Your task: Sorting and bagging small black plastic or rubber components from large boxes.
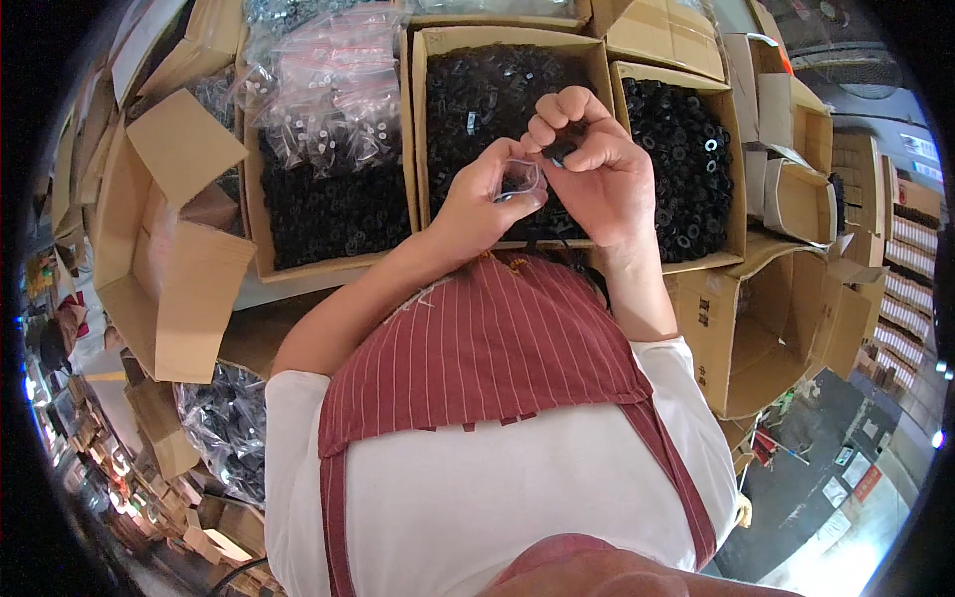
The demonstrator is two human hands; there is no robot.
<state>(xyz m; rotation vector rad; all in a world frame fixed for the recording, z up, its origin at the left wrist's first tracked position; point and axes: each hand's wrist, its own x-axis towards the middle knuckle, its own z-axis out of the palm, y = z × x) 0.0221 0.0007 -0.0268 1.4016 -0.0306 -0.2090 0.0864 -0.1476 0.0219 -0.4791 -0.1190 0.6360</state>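
My left hand (477,204) is closed round a small clear plastic bag (519,177), whose mouth gapes between thumb and fingers. Beside it, my right hand (607,179) is raised with its fingers curled around small black parts (562,149); their exact shape is too small to tell. The two hands nearly meet at the bag's mouth. Both hover over the near part of a cardboard box (416,129) full of small black plastic pieces (477,85).
To the left, a box of black parts (333,214) carries a heap of clear zip bags (333,75). Black rings (681,169) fill the box at right. Open cartons (199,289) stand at far left, and another carton (766,328) sits at lower right.
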